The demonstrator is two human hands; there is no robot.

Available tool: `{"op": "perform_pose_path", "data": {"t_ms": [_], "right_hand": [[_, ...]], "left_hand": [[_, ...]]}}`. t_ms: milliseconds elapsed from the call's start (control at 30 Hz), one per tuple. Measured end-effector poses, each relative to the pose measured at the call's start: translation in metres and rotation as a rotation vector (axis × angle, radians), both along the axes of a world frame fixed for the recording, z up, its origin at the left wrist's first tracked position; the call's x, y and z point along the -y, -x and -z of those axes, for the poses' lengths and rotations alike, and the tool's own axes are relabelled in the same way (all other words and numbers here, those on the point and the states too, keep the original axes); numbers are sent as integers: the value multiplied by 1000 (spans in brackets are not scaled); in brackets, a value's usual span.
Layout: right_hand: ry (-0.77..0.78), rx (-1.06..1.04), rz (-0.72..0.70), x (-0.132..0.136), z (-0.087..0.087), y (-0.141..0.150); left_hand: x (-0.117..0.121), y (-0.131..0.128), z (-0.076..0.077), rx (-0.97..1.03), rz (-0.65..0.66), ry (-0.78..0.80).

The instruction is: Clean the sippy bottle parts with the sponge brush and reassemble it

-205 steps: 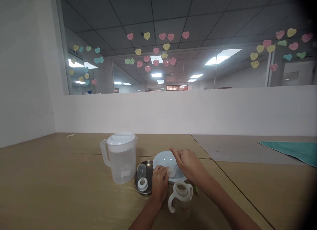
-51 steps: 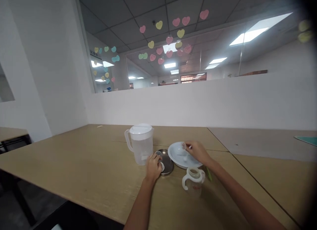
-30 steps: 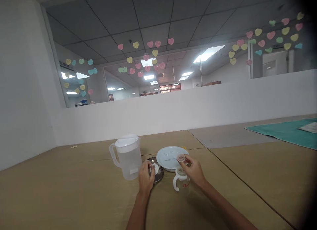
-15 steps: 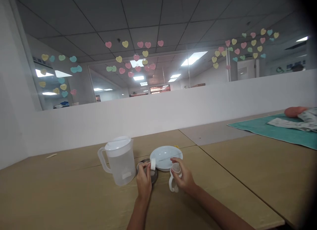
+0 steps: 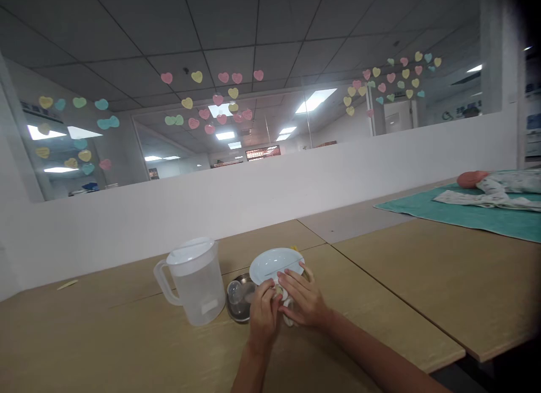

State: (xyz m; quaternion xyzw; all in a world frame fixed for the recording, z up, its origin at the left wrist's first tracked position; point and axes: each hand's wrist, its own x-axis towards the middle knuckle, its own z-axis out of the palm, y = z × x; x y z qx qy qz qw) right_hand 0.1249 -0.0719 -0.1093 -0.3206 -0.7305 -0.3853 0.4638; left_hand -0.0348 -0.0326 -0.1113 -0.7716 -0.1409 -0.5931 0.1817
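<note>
My left hand [image 5: 264, 315] and my right hand [image 5: 306, 300] meet in front of the white bowl [image 5: 274, 263]. Closed fingers of my left hand hold a white ring-shaped bottle collar [image 5: 279, 291], seen only in part. My right hand curls around a small baby bottle with a white handle [image 5: 289, 318], mostly hidden behind the fingers. Collar and bottle top are close together; whether they touch cannot be made out. Left of my hands a round metal tray [image 5: 239, 318] carries a clear dome-shaped cap [image 5: 235, 291].
A lidded, translucent pitcher [image 5: 196, 288] stands left of the tray, its handle pointing left. On the far right, a doll in patterned clothing [image 5: 499, 187] lies on a teal mat [image 5: 477, 221]. A low white wall [image 5: 253, 195] with a window above borders the table [image 5: 380, 269].
My left hand has carried the white collar rightward to the bottle in my right hand, and both hands have come together. The dome cap on the tray is uncovered. The view has turned slightly right.
</note>
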Motion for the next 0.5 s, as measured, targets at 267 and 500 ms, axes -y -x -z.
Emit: {"op": "perform_pose_path", "data": {"t_ms": [267,500], "right_hand": [[-77,-47,76,-4,-6,-7],[-154,94,111,-2,-12,-21]], "left_hand": [[11,-1,-5,40,-36,-135],[13,-11,-11,-50,81,-66]]}}
